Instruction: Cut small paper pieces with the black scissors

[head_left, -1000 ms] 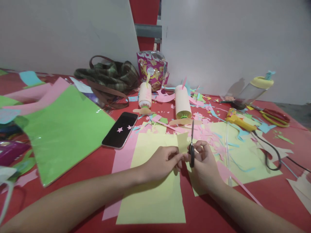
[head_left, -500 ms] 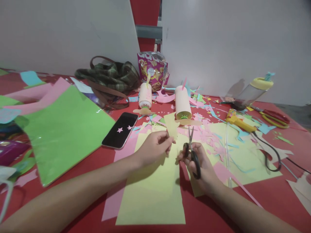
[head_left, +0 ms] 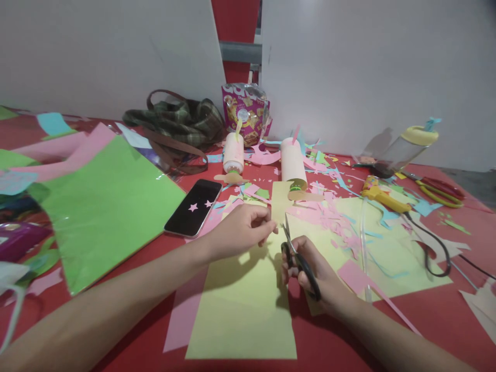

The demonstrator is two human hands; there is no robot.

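My left hand (head_left: 240, 233) pinches a small piece of pale yellow paper (head_left: 279, 202), holding it upright above the table. Just to its right, my right hand (head_left: 313, 271) grips black scissors (head_left: 297, 258), whose blades point up and left at the lower edge of that paper piece. Both hands hover over a large pale yellow sheet (head_left: 240, 305) lying on the red table (head_left: 426, 315). A second yellow sheet (head_left: 387, 253) lies to the right, strewn with pink and blue scraps.
A black phone (head_left: 192, 207) lies left of my hands beside a green sheet (head_left: 104, 206). Two pink-wrapped bottles (head_left: 292, 163) lie behind, with a plaid bag (head_left: 178, 121) and snack packet (head_left: 246, 111). A yellow glue gun (head_left: 382, 195), red-handled scissors (head_left: 437, 187) and a bottle (head_left: 406, 144) are at right.
My left hand lifted the small yellow piece up and away from the scissors, then settled it again. My right hand swung the scissors from upright to pointing up-left near the paper.
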